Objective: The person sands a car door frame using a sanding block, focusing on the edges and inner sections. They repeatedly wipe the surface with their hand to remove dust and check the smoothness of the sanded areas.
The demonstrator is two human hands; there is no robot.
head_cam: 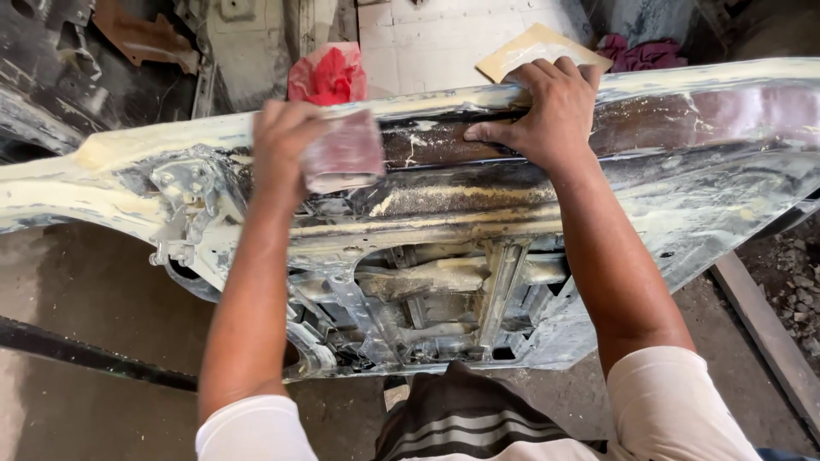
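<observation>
While gripped: sandpaper pad (345, 152) under left hand (282, 141) fingers (295, 115).

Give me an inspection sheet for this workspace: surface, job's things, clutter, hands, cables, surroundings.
Surface: car door panel lying across the view, coated with pale filler and dust, bare dark metal in the middle, inner frame open below.
Job's things: sanding sheet, reddish, blurred, pressed on the panel's upper edge.
Clutter: red crumpled bag, tan flat board and maroon rags behind the panel.
Hands: left hand grips the sanding sheet; right hand lies flat on the panel, fingers over its top edge.
Cables: nothing seen.
Surroundings: dusty concrete floor, a dark bar lying on it at left, rubble at right, pale tiled floor beyond.
</observation>
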